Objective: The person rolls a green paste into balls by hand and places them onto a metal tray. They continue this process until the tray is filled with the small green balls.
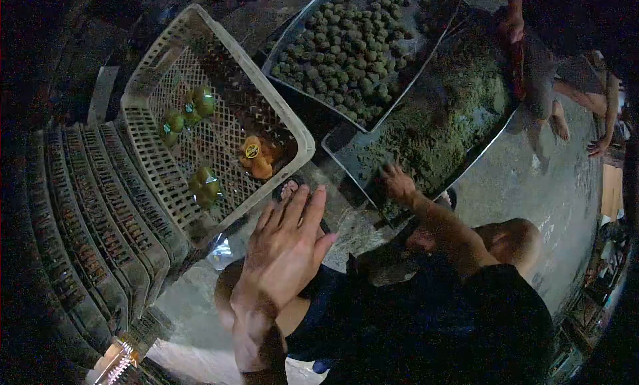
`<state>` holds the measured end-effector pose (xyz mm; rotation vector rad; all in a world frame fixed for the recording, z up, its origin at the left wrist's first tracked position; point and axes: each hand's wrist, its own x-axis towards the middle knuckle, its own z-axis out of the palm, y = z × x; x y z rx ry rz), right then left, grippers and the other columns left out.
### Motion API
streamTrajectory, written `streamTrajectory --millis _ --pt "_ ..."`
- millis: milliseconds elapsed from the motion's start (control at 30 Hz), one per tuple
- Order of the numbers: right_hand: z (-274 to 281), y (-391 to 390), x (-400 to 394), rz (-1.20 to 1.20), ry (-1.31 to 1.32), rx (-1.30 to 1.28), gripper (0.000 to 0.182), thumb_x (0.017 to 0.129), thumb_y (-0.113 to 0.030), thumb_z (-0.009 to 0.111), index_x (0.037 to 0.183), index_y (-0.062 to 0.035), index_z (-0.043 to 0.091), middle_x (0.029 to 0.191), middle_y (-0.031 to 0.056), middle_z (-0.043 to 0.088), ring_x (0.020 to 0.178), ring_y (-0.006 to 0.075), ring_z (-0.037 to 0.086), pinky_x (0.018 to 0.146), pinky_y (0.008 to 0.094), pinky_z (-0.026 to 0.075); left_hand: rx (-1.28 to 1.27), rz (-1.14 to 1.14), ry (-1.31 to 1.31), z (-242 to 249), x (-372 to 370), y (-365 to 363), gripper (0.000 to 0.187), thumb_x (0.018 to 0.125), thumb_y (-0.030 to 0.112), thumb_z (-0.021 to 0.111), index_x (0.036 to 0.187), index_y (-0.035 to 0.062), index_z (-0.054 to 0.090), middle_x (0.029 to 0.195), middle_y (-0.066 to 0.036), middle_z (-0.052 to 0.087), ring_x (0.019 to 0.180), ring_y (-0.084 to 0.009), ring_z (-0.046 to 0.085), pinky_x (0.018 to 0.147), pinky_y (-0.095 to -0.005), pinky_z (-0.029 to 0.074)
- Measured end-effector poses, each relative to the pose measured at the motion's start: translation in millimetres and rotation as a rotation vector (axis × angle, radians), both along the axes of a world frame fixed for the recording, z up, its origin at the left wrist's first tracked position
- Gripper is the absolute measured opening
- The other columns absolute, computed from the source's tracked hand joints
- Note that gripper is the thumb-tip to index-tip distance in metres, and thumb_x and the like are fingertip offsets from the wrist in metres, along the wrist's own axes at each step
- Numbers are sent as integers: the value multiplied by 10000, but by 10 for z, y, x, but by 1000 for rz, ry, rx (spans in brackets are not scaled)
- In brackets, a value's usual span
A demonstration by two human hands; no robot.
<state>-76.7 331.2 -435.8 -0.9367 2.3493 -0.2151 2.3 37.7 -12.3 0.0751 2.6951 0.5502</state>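
Observation:
My left hand (pixel 283 248) is held up in front of me, back of the hand toward me, fingers stretched out, nothing in it. Just beyond it is the corner of a pale plastic crate (pixel 256 82). In the crate lie several green bundles (pixel 202 102) in clear wrapping and an orange bundle (pixel 257 157) with a round yellow label. My right hand (pixel 399 185) reaches into a shallow metal tray (pixel 339 142), fingers spread at the edge of a heap of greenish crumbly material (pixel 459 112). Its fingertips are dim and partly blurred.
Another metal tray (pixel 406 109) of several round dark-green balls (pixel 346 45) overlaps the far side of the crumbly heap. Stacked crates (pixel 100 212) stand at left. Another person's hand (pixel 511 27) is at the upper right, and a further hand (pixel 600 145) hangs near the right edge.

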Motion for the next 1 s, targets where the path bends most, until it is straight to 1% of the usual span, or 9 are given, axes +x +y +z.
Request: streamTrajectory --millis 33,167,267,400,500,600,733,800,1000 --pt "136 25 99 83 6 140 528 859 -247 559 1341 -64 448 1390 187 374 1138 371 484 882 465 499 -9 1 0 6 -1 -2 609 890 331 591 1384 35 390 1338 -218 484 1279 -365 436 1078 -476 330" --pt "278 128 205 188 -80 123 478 818 -196 560 1263 -38 486 1263 192 448 1102 383 501 804 464 513 -5 -19 -4 1 -5 -2 621 883 338 600 1389 44 390 1338 -208 485 1273 -362 442 1077 -472 333" --pt "257 -44 -132 -261 -72 -3 429 803 -118 561 1221 -31 520 1219 221 502 1101 393 504 849 476 485 -31 -30 14 -26 34 -22 630 879 346 604 1393 50 389 1344 -203 479 1265 -351 450 1073 -467 342" --pt "172 -336 -405 -224 275 -334 445 811 -130 560 1246 -45 520 1251 239 504 1103 417 510 893 482 461 -38 4 -42 -38 99 -15 638 876 357 606 1393 51 391 1345 -202 480 1255 -336 464 1068 -464 349" --pt "275 -463 -468 -105 -15 182 424 857 -189 576 1252 -63 487 1219 228 512 1081 408 522 875 474 459 -32 17 -20 -115 126 -51 633 877 348 607 1390 47 392 1338 -208 485 1250 -339 470 1067 -460 352" --pt "313 -222 -565 -315 -414 -71 301 868 -227 578 1106 -52 521 1080 170 569 988 354 568 820 457 469 -25 19 51 -81 75 -34 606 886 334 595 1380 41 402 1330 -222 488 1232 -354 484 1061 -461 356" --pt "1047 15 -414 -950 -968 -381 244 883 -279 580 911 -38 566 894 93 645 863 282 629 746 436 481 5 15 99 52 -7 34 557 899 316 572 1346 16 430 1311 -243 504 1176 -383 526 1037 -469 371" --pt "1241 100 -220 -1028 -920 -401 264 888 -294 576 887 -30 575 872 85 659 845 267 641 728 430 483 12 6 132 50 -9 94 576 883 317 595 1350 20 434 1312 -237 509 1175 -393 522 1024 -452 393" --pt "1386 103 273 -689 -250 -153 329 896 -306 547 1037 -8 561 1020 151 630 923 279 626 730 428 474 53 2 168 10 -94 200 580 870 301 621 1345 14 451 1314 -228 516 1191 -377 516 1016 -409 417"
